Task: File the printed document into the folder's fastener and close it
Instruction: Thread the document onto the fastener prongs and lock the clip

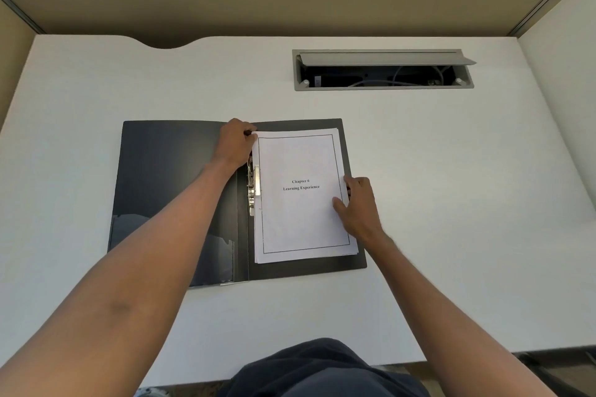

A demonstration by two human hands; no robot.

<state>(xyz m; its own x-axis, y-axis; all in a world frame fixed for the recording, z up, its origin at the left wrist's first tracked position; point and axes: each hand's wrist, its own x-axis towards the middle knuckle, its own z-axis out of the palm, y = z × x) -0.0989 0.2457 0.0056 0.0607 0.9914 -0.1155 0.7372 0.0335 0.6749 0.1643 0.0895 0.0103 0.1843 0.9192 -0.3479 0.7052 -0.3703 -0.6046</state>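
A dark folder lies open flat on the white desk. A stapled stack of white printed pages, titled "Chapter 6 Learning Experience", rests on its right half. A metal fastener clip runs along the pages' left edge by the spine. My left hand is curled at the stack's top left corner, fingers closed on something at the fastener's upper end; what it grips is hidden. My right hand grips the pages' right edge, thumb on top.
An open grey cable tray with wires inside is set into the white desk behind the folder. Beige partition walls enclose the back and sides. The desk's front edge runs near my lap.
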